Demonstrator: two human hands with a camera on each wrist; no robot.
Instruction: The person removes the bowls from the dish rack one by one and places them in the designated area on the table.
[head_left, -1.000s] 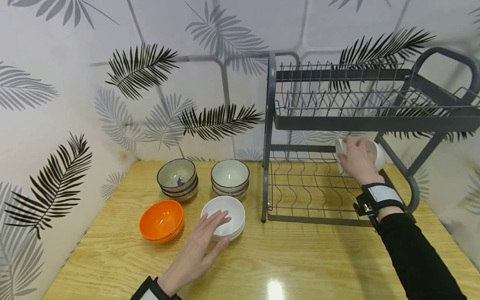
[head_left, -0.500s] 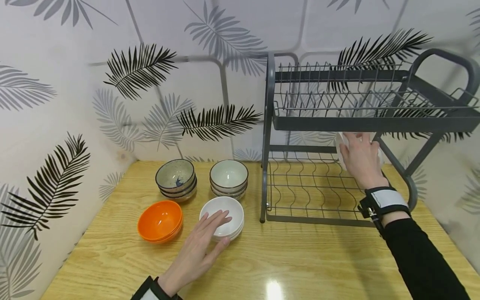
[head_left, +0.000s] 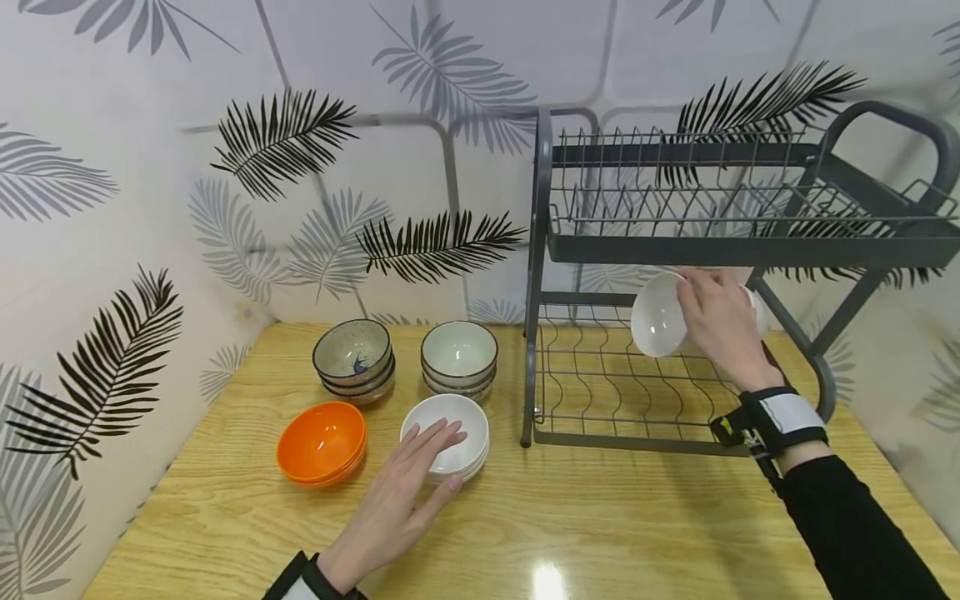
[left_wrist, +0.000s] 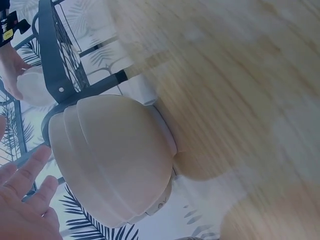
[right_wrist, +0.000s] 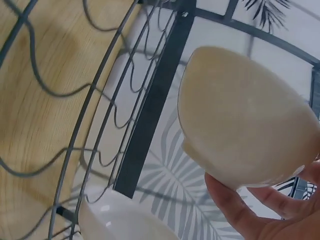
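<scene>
My right hand holds a white bowl on its side over the lower wire shelf of a grey two-tier dish rack. In the right wrist view my fingers pinch this bowl by its rim. A second white bowl sits behind the hand at the shelf's right end, and shows again as the bowl at the bottom of the right wrist view. My left hand rests with straight fingers on a stack of white bowls. The left wrist view shows that stack up close.
An orange bowl stack, a speckled bowl stack and a pale grey-rimmed bowl stack stand on the wooden table, left of the rack. The rack's upper tier overhangs my right hand. Leaf-patterned walls close in behind and at both sides.
My right hand has drawn a white bowl leftward from the shelf's right end and turned it on its side. Another bowl stays behind it. The left hand has not moved.
</scene>
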